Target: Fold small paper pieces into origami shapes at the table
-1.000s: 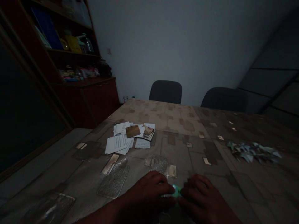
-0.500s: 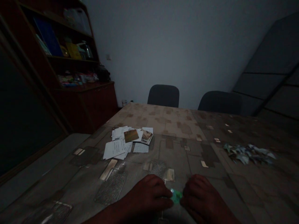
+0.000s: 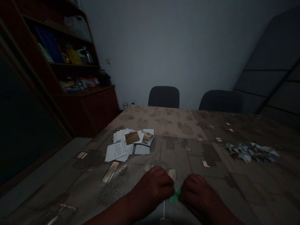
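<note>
The left hand (image 3: 156,184) and right hand (image 3: 198,193) each pinch one side of a small green piece (image 3: 174,197), probably for even control; cards (image 3: 131,138) lie at its eleven o'clock.

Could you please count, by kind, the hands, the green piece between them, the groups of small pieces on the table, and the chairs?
Hands: 2 (left hand, right hand)
Green piece: 1
Groups: 2 (spread of cards, heap of crumpled-looking pieces)
Chairs: 2 (left chair, right chair)
Total: 7
</note>
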Demonstrator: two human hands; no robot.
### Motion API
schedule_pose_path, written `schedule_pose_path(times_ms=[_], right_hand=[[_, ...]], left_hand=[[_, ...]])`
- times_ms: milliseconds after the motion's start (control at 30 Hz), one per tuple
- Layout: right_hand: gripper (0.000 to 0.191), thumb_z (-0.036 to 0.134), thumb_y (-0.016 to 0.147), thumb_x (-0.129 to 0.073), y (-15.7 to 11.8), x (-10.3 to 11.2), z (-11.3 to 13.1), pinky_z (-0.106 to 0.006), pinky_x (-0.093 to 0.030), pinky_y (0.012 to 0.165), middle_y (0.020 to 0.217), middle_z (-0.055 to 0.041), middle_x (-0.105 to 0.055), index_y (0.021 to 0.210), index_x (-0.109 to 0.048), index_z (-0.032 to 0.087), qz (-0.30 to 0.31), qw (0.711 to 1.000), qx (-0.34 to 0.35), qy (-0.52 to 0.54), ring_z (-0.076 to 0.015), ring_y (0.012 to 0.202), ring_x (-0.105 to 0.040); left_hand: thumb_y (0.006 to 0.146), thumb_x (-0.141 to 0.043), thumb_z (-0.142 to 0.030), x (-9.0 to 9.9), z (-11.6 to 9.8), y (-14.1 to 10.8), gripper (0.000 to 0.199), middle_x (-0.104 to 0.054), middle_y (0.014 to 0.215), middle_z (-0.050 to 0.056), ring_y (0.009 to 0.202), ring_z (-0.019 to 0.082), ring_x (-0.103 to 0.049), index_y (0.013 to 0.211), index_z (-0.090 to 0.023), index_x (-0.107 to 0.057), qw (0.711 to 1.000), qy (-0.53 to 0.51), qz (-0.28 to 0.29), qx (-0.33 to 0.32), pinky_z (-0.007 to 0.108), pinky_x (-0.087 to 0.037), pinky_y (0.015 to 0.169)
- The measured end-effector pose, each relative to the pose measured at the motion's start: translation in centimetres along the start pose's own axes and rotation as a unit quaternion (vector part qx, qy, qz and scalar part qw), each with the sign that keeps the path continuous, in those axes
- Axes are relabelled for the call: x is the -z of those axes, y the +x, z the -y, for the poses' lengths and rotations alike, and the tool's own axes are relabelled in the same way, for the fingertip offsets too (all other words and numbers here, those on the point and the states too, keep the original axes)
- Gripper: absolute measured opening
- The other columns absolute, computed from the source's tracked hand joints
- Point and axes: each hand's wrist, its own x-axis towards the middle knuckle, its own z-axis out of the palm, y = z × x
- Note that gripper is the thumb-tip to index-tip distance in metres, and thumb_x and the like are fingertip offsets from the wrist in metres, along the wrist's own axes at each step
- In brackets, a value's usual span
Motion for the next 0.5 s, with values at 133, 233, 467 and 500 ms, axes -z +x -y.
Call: schedule_pose_path(times_ms=[133, 233, 467, 500], right_hand=[[0.040, 0.030, 0.106, -0.036, 0.18, 0.28, 0.17, -0.030, -0.036, 0.066, 0.072, -0.0021, -0.063, 0.078, -0.062, 0.019, 0.018, 1.000, -0.016, 0.004, -0.0168, 0.071, -0.053], [0.038, 0.029, 0.106, -0.036, 0.25, 0.22, 0.25, -0.031, -0.036, 0.068, 0.072, -0.0019, -0.062, 0.079, -0.061, 0.019, 0.008, 1.000, -0.015, 0.001, -0.0172, 0.072, -0.053], [0.047, 0.033, 0.106, -0.031, 0.65, 0.10, 0.42, -0.031, -0.034, 0.066, 0.068, -0.0018, -0.060, 0.073, -0.059, 0.018, -0.014, 1.000, -0.025, -0.002, -0.0166, 0.069, -0.051], [0.046, 0.033, 0.106, -0.031, 0.63, 0.14, 0.49, -0.031, -0.034, 0.066, 0.068, -0.0019, -0.060, 0.073, -0.059, 0.018, -0.010, 1.000, -0.029, 0.005, -0.0168, 0.069, -0.051]], left_hand=[[0.100, -0.051, -0.024, -0.14, 0.22, -0.07, 0.023, -0.069, 0.086, 0.001, 0.080, 0.016, -0.055, 0.081, -0.017, -0.062, 1.000, 0.018, -0.001, -0.017, 0.032, -0.038, 0.074], [0.101, -0.048, -0.021, 0.14, 0.03, -0.05, 0.023, -0.068, 0.083, 0.001, 0.079, 0.016, -0.054, 0.083, -0.017, -0.061, 0.999, 0.029, 0.011, -0.032, 0.032, -0.040, 0.077], [0.102, -0.043, -0.016, -0.54, -0.72, -0.13, 0.026, -0.060, 0.070, 0.001, 0.069, 0.015, -0.051, 0.081, -0.018, -0.059, 0.997, 0.027, 0.001, -0.071, 0.032, -0.040, 0.075], [0.101, -0.044, -0.016, -0.74, -0.76, -0.17, 0.026, -0.060, 0.069, 0.000, 0.068, 0.015, -0.051, 0.081, -0.018, -0.059, 0.998, 0.016, -0.001, -0.067, 0.031, -0.040, 0.075]])
